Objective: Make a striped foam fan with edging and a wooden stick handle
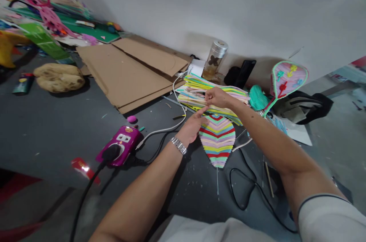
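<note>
A leaf-shaped piece (217, 141), covered in bands of red, yellow, lilac, mint and white fuzzy strips, lies flat on the dark table. My left hand (192, 126), with a metal watch on the wrist, rests at its upper left edge. The index finger is stretched toward my right fingertips; the other fingers are partly hidden. Over a thick pile of coloured fuzzy strips (236, 93), my right hand (217, 97) is closed in a pinch. What sits between its fingertips is too small to make out.
Cardboard sheets (128, 70) lie left of the pile. A glass bottle (215, 58) stands behind it. A purple power strip (121, 144), a white cable (160, 131) and a black cord (243, 207) lie nearby. A fuzzy-strip racket shape (288, 79) stands at right.
</note>
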The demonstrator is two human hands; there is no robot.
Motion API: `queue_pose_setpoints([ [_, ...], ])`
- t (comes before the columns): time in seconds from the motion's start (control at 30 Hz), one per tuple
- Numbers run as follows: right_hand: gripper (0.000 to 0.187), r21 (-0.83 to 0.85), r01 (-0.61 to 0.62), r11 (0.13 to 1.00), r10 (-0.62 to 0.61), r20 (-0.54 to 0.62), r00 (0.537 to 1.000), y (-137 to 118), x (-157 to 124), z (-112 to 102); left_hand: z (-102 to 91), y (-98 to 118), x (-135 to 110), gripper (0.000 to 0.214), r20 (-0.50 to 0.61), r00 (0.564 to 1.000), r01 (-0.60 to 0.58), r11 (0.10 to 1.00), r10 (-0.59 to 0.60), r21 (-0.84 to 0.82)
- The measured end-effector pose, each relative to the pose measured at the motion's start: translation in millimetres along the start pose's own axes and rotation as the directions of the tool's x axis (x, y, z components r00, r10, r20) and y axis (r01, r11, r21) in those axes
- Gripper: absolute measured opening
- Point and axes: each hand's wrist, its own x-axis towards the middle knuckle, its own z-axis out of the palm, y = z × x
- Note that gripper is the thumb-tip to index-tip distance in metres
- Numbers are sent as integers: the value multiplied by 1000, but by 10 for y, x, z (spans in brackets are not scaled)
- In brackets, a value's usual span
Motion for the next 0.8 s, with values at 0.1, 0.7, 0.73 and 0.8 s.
queue_pose_setpoints([
  [0.1, 4, 100, 19, 995, -18, -10, 1000, 41, -9, -7, 9, -2, -1, 87, 17, 1000, -7, 1000, 7, -1],
  [0.7, 9, 154, 157, 976, -143, -98, 985, 156, -133, -5, 2, -31, 9, 96, 48, 999, -26, 999, 25, 30],
  [0.73, 10, 155, 159, 975, -146, -89, 985, 151, -129, -5, 5, -27, 4, 95, 48, 998, -34, 998, 32, 43],
  [0.8, 15, 161, 163, 973, -152, -77, 985, 133, -133, -19, 11, -21, -8, 95, 43, 998, -40, 997, 37, 63],
])
